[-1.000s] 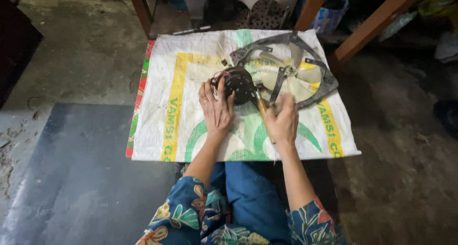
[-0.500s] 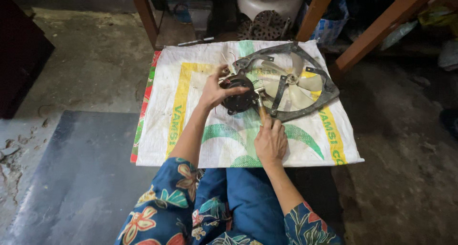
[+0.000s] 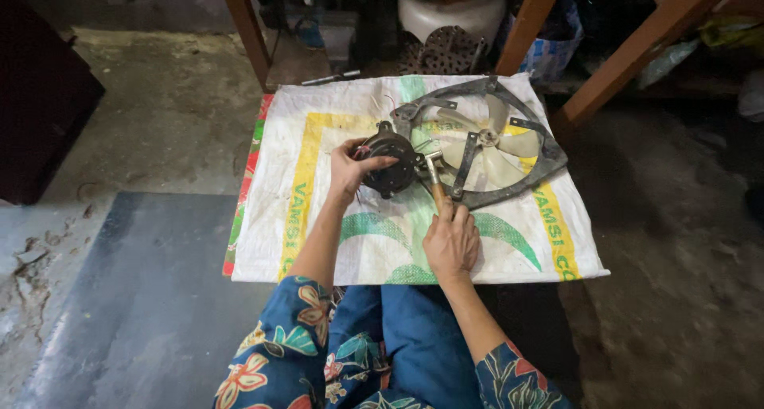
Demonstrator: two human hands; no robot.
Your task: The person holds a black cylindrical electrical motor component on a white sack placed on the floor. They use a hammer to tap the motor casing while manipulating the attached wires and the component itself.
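One woven plastic sack (image 3: pixel 342 242), white with yellow, green and red print, lies flat on the concrete floor (image 3: pixel 143 138) and carries the work. Near the middle of the sack, a little toward its far edge, sits one round black motor (image 3: pixel 395 164); the left hand (image 3: pixel 350 170) is closed over its left side, thumb across the top and fingers curled around the casing, with a few thin wires showing at the fingers. Just beside the motor on its right lies one hammer (image 3: pixel 434 183) with a metal head and wooden handle, head pointing to the far edge; the right hand (image 3: pixel 451 242) rests palm down on the sack with its fingertips touching the handle's near end, fingers loosely together, not wrapped around it. Toward the far right corner of the sack lies one grey metal fan frame (image 3: pixel 521 174), a ring with radial struts, its near-left rim close to the hammer head and motor. Inside the ring sits one pale fan blade wheel (image 3: pixel 485 142); four blades can be made out, though struts cross parts of it. Beyond the far edge stand three slanted wooden legs (image 3: pixel 247 31), with one white rounded vessel (image 3: pixel 450 11) and one dark perforated metal disc (image 3: pixel 446 52) between them. One grey sheet (image 3: pixel 135 297) covers the floor off the sack's near left corner. Both forearms come out of blue floral sleeves (image 3: pixel 278 353).
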